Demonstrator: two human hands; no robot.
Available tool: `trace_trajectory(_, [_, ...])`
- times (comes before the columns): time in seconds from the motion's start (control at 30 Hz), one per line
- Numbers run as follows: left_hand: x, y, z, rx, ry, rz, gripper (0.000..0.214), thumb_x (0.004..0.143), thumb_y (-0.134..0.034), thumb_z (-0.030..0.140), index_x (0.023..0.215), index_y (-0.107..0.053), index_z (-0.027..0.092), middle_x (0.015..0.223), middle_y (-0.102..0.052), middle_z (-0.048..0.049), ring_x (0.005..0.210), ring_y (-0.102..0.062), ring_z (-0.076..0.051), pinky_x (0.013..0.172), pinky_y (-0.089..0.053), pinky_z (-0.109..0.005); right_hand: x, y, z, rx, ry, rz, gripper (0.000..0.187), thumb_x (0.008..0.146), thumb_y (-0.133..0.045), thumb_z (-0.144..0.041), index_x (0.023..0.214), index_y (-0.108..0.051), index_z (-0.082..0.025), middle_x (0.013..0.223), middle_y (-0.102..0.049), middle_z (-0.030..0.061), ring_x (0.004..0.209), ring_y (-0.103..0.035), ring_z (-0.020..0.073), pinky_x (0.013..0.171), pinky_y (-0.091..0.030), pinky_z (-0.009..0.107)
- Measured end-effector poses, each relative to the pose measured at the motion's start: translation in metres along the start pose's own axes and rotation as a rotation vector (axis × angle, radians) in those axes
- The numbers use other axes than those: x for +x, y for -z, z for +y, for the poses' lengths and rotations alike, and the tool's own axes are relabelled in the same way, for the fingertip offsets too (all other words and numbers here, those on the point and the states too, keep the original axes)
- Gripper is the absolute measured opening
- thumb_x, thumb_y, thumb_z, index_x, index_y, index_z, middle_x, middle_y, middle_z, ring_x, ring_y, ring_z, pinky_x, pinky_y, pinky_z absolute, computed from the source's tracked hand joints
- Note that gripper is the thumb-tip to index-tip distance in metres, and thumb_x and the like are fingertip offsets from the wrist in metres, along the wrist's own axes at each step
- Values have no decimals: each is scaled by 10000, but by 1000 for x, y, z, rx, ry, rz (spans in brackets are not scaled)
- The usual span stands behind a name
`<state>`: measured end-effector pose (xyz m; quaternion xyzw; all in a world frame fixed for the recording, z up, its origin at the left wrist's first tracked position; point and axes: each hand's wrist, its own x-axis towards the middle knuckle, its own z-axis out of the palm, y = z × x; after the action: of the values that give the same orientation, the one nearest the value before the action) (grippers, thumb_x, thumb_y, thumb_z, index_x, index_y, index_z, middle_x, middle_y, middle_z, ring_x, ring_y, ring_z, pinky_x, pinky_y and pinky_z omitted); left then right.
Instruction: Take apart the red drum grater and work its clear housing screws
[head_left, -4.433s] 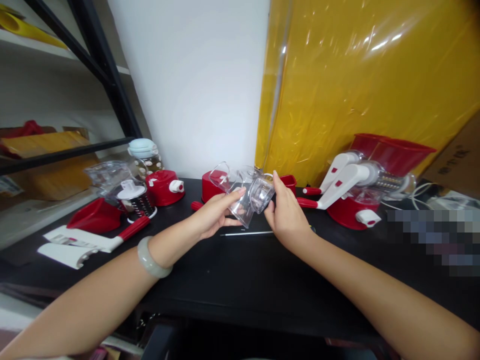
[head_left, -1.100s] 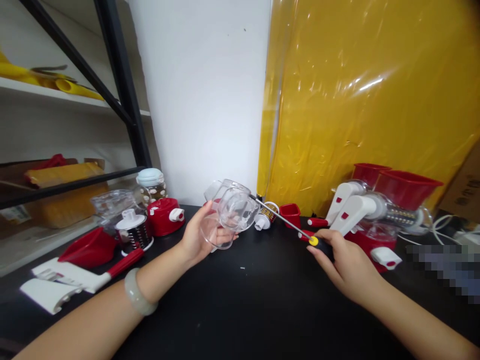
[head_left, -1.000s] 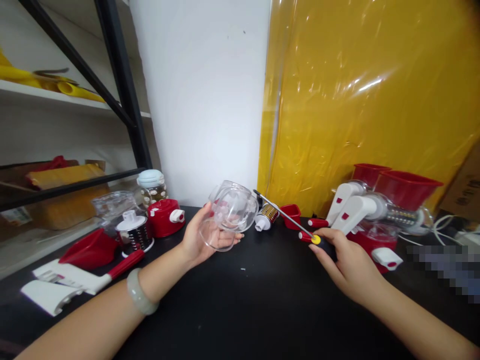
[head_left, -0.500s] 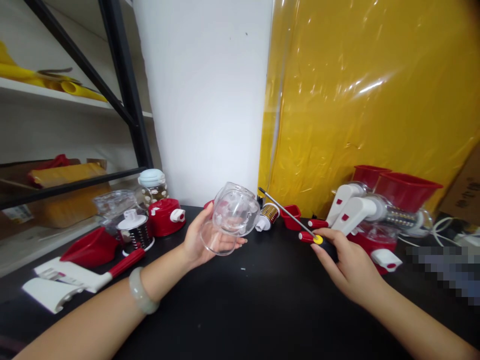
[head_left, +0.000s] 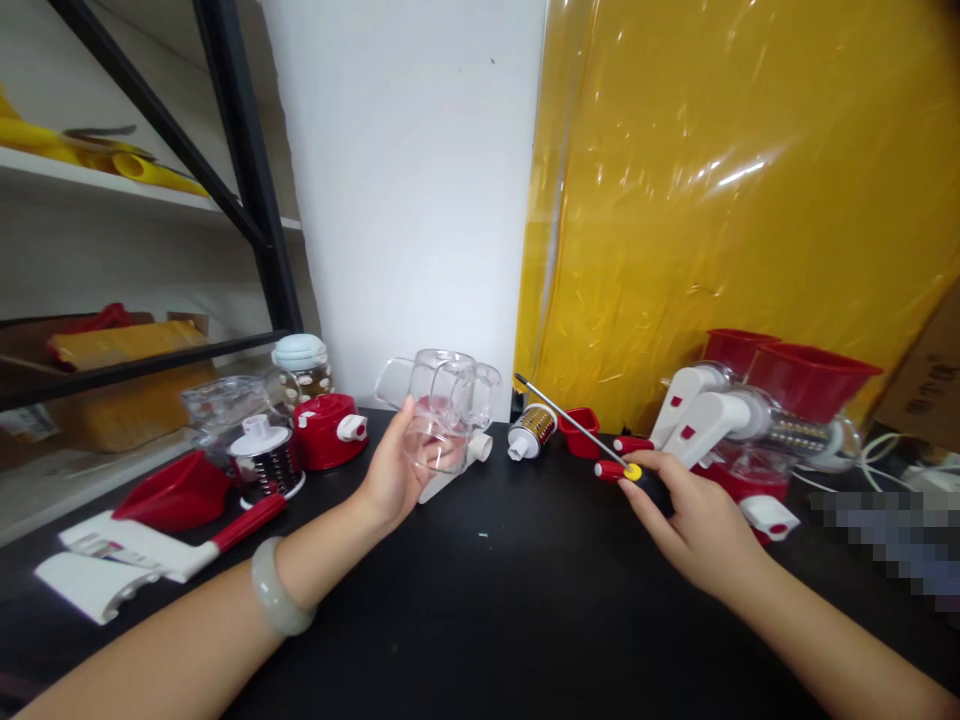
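My left hand (head_left: 401, 465) holds a clear plastic grater housing (head_left: 444, 395) above the black table, its openings turned to the sides and up. Behind that hand, a white part (head_left: 478, 450) lies partly hidden on the table. In my right hand (head_left: 694, 515) is a screwdriver (head_left: 574, 425) with a black and yellow handle, its shaft pointing up and left, apart from the housing. Between the two hands, farther back, lie a metal grater drum (head_left: 534, 432) and a small red tray (head_left: 580, 432).
At left on the table (head_left: 465, 630) are a red base (head_left: 328, 432), a drum with a white top (head_left: 262, 460), a red hopper (head_left: 172, 490) and a white handled piece (head_left: 127, 545). Assembled red and white graters (head_left: 720, 420) stand at right. A black-framed shelf (head_left: 232, 130) rises at left.
The clear housing has been turned in my left hand, so its side openings now show, and a white part behind it has come into view. My right hand with the screwdriver has hardly moved.
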<state>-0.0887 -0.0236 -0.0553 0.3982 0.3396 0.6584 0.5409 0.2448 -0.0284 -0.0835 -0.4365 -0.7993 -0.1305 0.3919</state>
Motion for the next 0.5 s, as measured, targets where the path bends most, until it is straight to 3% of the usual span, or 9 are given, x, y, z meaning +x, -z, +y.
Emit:
trace_trajectory(0.2, [7,3,-2,85,-202,128,657,629,-879,623,1043,-668,158,967,-729,-41,844,-695,-183,807,-563,-328,2,-3,2,-22,-48,-90,226,988,-500,-434,1047,-621,-251,776,-757,12,563,-705,195,530,-507,301])
trace_trajectory(0.5, [2,1,-2,171,-236,153,740,589,-898,618,1128,-641,182,1061,-697,-54,1009,-687,-242,899,-559,-398,0,-6,0,6,-47,-120,248,987,-496,-442,1069,-627,-248,869,-791,28,634,-735,198,567,-536,310])
